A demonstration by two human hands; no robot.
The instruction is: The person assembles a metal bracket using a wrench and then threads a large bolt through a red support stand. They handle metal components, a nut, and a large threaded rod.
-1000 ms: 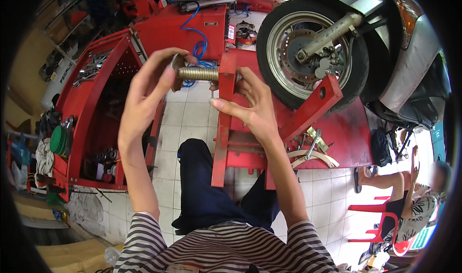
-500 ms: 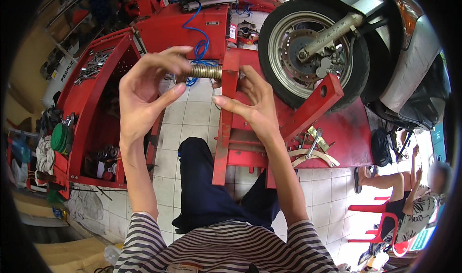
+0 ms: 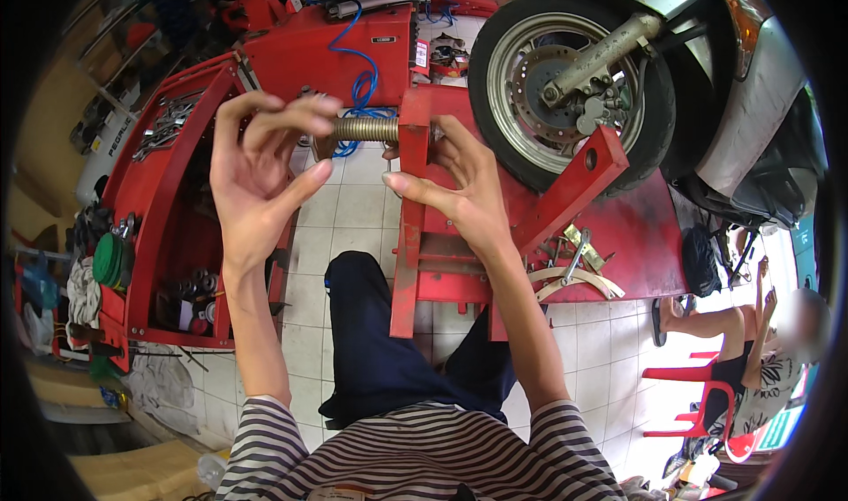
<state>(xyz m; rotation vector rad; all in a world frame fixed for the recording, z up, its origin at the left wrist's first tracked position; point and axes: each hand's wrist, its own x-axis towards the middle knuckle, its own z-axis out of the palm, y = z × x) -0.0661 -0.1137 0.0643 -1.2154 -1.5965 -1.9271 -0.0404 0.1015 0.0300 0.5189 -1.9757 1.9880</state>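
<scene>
Workshop at floor level before us; the left hand [image 3: 252, 183], toward ten o'clock, curves its blurred fingers about one end of a threaded screw [image 3: 367, 128], contact unclear, thumb apart; the screw, at eleven, meets a red upright [image 3: 413, 143]; the right hand [image 3: 470, 183], at one, has its fingers at the upright's three-o'clock side, thumb crossing in front; a motorbike wheel [image 3: 532, 86] stands between one and two; pale curved strips [image 3: 583, 282] lie on a red platform [image 3: 649, 245] toward four; a red tool cart [image 3: 152, 210] stands at nine.
</scene>
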